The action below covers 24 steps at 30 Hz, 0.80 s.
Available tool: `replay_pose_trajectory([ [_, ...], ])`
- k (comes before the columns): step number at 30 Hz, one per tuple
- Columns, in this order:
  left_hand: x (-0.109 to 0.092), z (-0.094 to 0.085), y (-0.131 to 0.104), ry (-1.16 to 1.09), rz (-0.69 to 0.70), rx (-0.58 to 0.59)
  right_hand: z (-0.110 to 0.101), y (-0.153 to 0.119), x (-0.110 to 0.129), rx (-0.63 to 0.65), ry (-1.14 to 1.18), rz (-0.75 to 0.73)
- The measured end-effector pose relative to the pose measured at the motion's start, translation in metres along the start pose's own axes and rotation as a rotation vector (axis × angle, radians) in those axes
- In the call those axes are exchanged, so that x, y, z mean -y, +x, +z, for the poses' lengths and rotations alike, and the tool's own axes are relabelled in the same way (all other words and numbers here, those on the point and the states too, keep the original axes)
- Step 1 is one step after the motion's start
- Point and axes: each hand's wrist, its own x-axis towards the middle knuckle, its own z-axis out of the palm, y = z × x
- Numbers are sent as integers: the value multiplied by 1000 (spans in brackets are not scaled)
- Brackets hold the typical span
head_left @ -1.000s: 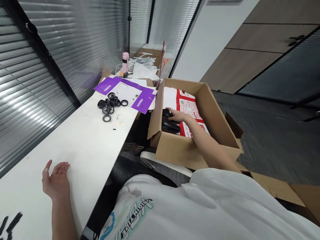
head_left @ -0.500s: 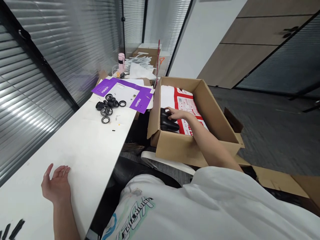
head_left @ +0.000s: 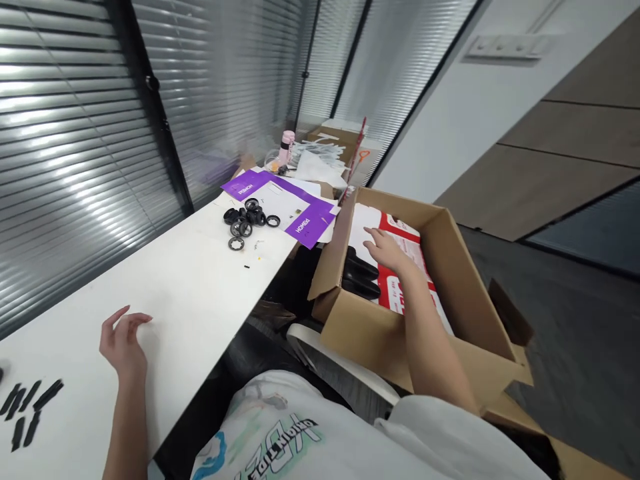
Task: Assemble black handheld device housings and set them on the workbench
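Observation:
My right hand [head_left: 384, 248] hangs inside the open cardboard box [head_left: 370, 340], fingers apart and holding nothing. Just below it, two glossy black, rounded objects [head_left: 361, 275] lie side by side against the box's left wall; their kind I cannot make out. Under them is a red and white printed sheet [head_left: 400, 243]. My left hand [head_left: 124, 337] is at the white table [head_left: 185, 320], palm up with loosely curled, spread fingers and nothing in it. To its lower left lie several short black strips [head_left: 33, 407].
Several black rings [head_left: 245, 223] are heaped on the table beside a purple and white HOMEi card [head_left: 307, 230]. Farther back stand a pink bottle [head_left: 286, 148] and a pile of white strips [head_left: 323, 153]. A white chair arm [head_left: 345, 363] curves between me and the box.
My right hand has come off the black objects, leaving them in the box. My left hand's fingers have curled a little. The view has swung left, showing more black strips.

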Motion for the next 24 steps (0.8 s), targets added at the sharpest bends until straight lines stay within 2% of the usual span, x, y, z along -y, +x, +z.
replay_pose_trajectory([
  [3,-6,1,-4,99,46,57,6,7,14,-244,52,-198],
  [5,-6,-4,-7,170,34,129,21,15,37,-299,139,-340],
  [7,-5,-15,-13,262,-13,221,45,25,72,-271,252,-423],
  [10,-5,-34,-28,436,-93,352,90,44,138,-112,418,-443],
  [13,-5,-48,-44,578,-97,417,134,62,200,-3,601,-370],
  [16,0,-54,-53,624,-53,411,165,76,242,-5,723,-182],
  [19,9,-58,-52,623,-90,398,184,89,261,-28,726,-84],
  [24,22,-67,-49,549,-194,400,201,104,266,-64,625,-1],
])
